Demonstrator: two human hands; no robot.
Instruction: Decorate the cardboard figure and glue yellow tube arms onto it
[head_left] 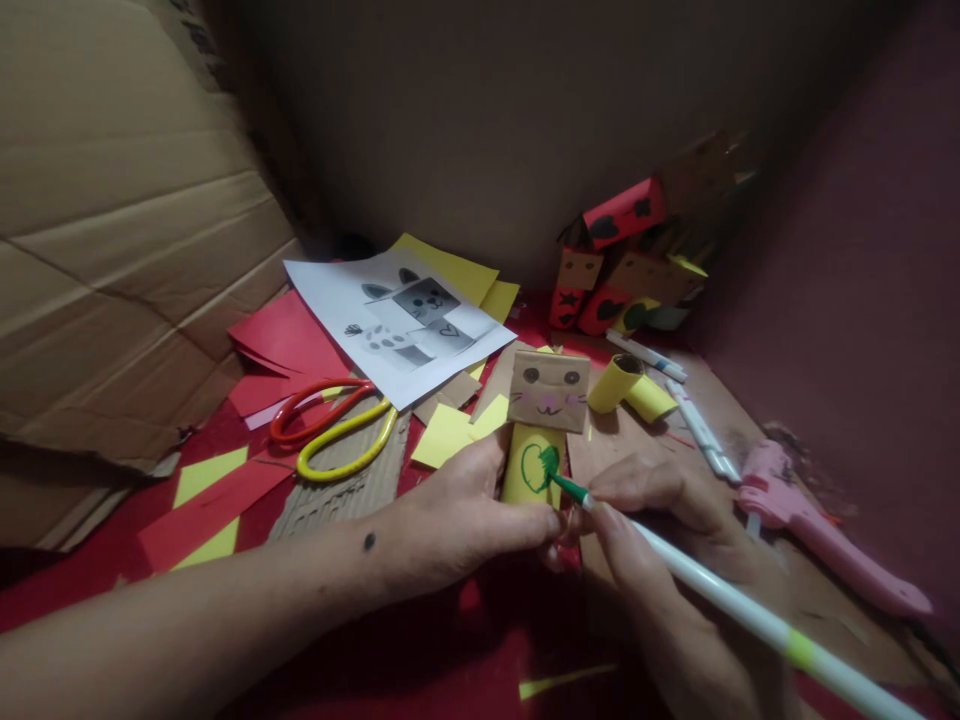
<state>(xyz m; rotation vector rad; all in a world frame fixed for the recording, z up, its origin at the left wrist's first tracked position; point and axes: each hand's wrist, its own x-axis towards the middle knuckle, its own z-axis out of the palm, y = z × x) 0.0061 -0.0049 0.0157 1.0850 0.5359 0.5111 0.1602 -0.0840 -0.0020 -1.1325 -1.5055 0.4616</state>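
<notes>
My left hand (pixel 480 505) is closed round a small paper figure (pixel 517 480), keeping it upright. Its body is a yellow paper tube, and its square cardboard head (pixel 549 392) has drawn eyes, whiskers and a mouth. On the tube is a green heart outline (pixel 534 468), its right part filled in. My right hand (pixel 675 560) pinches a white marker (pixel 720 590) with a green tip, which touches the heart. Just right of the figure lie yellow paper rolls (pixel 616 385). Part of the tube's lower end is hidden by my left thumb.
Scissors (pixel 349 445) with red and yellow handles lie left, near a printed cat picture (pixel 420 330) and red paper (pixel 289 345). Several finished-looking figures (pixel 622 270) are piled at the back right. A pink glue gun (pixel 817 530) and markers (pixel 701 430) lie right. Cardboard (pixel 112 230) stands left.
</notes>
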